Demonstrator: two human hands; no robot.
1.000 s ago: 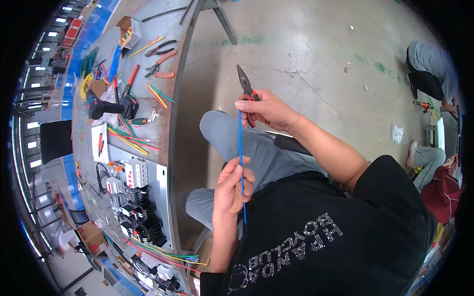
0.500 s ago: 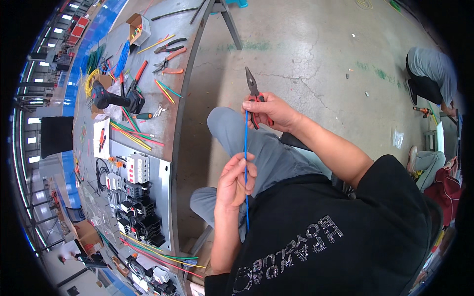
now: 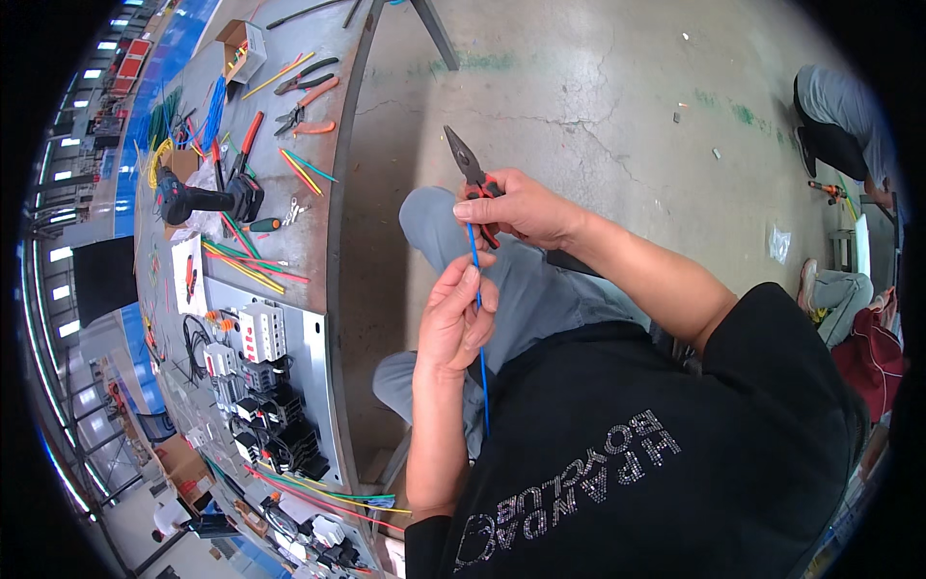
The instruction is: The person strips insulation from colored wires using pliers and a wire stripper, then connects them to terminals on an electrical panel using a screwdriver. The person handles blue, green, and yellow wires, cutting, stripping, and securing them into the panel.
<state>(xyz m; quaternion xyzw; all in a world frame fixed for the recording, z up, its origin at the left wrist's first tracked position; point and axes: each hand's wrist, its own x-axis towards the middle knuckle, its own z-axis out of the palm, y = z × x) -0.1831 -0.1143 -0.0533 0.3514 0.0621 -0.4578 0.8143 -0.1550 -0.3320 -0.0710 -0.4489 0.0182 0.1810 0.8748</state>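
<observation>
A thin blue wire (image 3: 483, 372) runs upward in front of my lap. My left hand (image 3: 455, 314) is closed around it, thumb and fingers pinching it a little below its upper end. Higher up, my right hand (image 3: 521, 207) grips long-nose pliers (image 3: 465, 154) with red and black handles, jaws pointing up and to the left. The thumb of that hand also presses on the top end of the blue wire. The two hands are close together, and the wire's lower part passes down by my black shirt.
On the metal workbench (image 3: 333, 217) to my left lie cutters (image 3: 309, 77), orange-handled pliers (image 3: 311, 111), a cordless drill (image 3: 198, 201), coloured wires (image 3: 246, 268) and a small box (image 3: 241, 53). A panel with electrical components (image 3: 265, 386) stands nearer. Another person (image 3: 844, 125) crouches at the far right.
My left hand has slid up the blue wire, closer to my right hand. The pliers and my right hand have shifted slightly left in view, as has the bench.
</observation>
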